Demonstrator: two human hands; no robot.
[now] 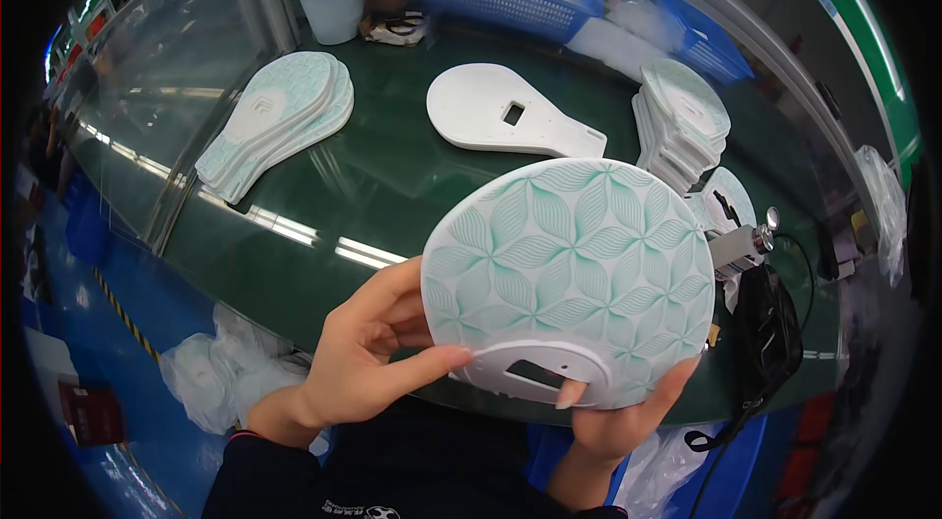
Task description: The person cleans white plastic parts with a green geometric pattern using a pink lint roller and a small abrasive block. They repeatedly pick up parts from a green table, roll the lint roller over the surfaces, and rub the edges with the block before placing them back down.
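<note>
From where I stand, one patterned panel (569,269) is held up above the near side of the green table (383,161), grasped by two hands. The left hand (363,357) grips its left edge, thumb on the front; the right hand (623,421) grasps the lower right, one fingertip showing at the single dark slot (535,374).

Beyond lies one white panel (476,107) with one rectangular hole. Two stacks flank it: the left stack (285,97) has at least two panels, the right stack (687,112) several, too overlapped to count. Behind stand one bucket (332,11) and two blue baskets (520,4).
</note>
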